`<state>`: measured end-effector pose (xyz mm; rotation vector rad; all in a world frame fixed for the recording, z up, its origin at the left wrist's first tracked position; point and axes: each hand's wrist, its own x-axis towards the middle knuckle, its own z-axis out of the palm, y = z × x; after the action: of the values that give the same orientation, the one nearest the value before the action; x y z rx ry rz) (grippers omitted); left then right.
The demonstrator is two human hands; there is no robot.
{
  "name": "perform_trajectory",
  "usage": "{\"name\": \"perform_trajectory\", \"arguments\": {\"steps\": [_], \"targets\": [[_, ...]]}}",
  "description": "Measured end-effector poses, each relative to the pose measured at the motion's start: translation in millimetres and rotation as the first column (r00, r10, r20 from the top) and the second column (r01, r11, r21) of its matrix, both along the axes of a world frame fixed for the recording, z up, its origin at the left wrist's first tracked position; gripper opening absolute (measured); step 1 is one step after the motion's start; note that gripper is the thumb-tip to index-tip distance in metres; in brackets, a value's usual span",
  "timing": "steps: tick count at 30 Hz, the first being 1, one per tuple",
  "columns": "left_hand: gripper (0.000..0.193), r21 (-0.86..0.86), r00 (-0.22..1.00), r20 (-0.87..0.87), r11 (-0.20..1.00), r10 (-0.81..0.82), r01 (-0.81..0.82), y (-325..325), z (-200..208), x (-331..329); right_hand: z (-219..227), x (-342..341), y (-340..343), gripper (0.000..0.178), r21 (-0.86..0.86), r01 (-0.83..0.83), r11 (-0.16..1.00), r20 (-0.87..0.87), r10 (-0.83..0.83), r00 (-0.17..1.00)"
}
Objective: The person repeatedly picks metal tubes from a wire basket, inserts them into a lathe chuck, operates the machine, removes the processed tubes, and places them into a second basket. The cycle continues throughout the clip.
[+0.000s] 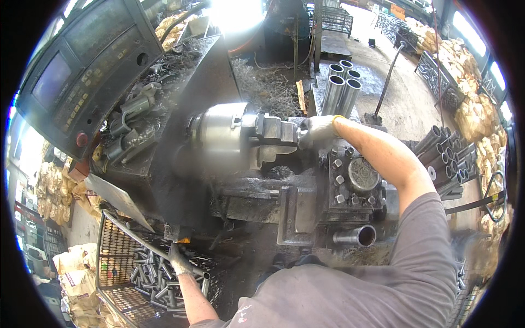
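Observation:
My right hand (320,131), in a pale work glove with a yellow cuff, is closed at the front of the lathe chuck (224,128). A sliver of shiny metal shows between its fingers and the chuck jaws (273,131); the glove hides the rest. Just below that hand stands the square tool post (353,180) with its bolts. Down at the left, my gloved left hand (178,259) reaches past the rim of a mesh basket (117,229) toward the machine's lower corner. Its fingers are too indistinct to read. Short cut steel tubes (158,279) lie heaped in the basket.
A control panel (71,82) leans in at upper left. Long steel tubes (342,90) stand upright behind the tool post, and more tubes (445,156) are stacked at right. One tube piece (355,236) lies before the tool post. Metal shavings (268,90) pile up behind the chuck.

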<state>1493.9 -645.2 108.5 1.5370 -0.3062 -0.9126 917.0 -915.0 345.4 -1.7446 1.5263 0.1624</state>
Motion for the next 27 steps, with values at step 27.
{"name": "perform_trajectory", "arguments": {"steps": [27], "targets": [[0.03,-0.235,0.068,0.956,0.61,0.284,0.757,-8,220,-205,-77,-89,443,0.055,-0.223,0.873,0.434,0.688,-0.564,0.456]]}}
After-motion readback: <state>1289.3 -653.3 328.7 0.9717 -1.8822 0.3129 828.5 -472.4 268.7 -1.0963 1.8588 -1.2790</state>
